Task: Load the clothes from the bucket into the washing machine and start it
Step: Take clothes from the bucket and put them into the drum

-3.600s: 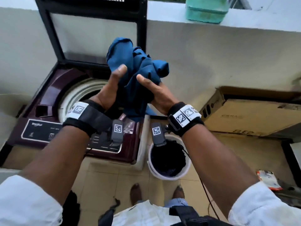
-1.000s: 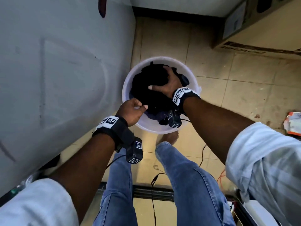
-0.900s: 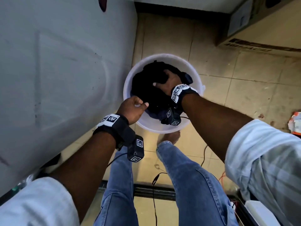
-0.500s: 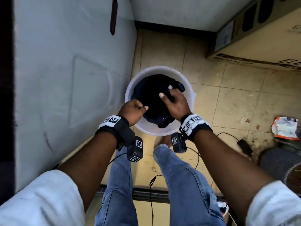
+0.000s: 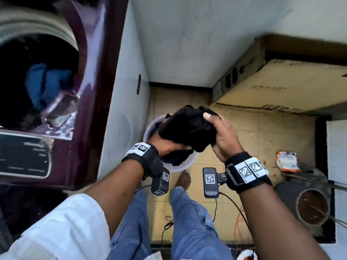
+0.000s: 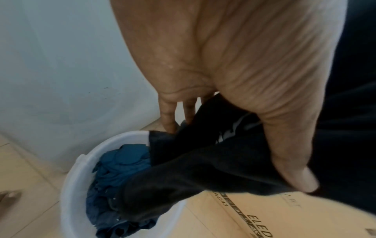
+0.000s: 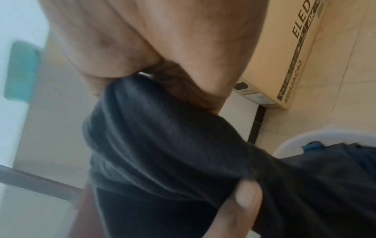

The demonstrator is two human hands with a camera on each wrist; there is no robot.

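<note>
I have the black garment (image 5: 187,128) bunched between both hands, lifted just above the bucket (image 5: 180,166), its tail trailing inside. My left hand (image 5: 165,145) cups it from beneath, thumb and fingers curled into the cloth; my right hand (image 5: 221,136) clamps over the top. More blue clothes (image 6: 114,173) lie in the bucket. To my left the washer (image 5: 90,91) stands open with one blue garment (image 5: 47,83) in the drum. So I judge loading is partway done: this piece goes in, the rest follows, then starting the machine.
</note>
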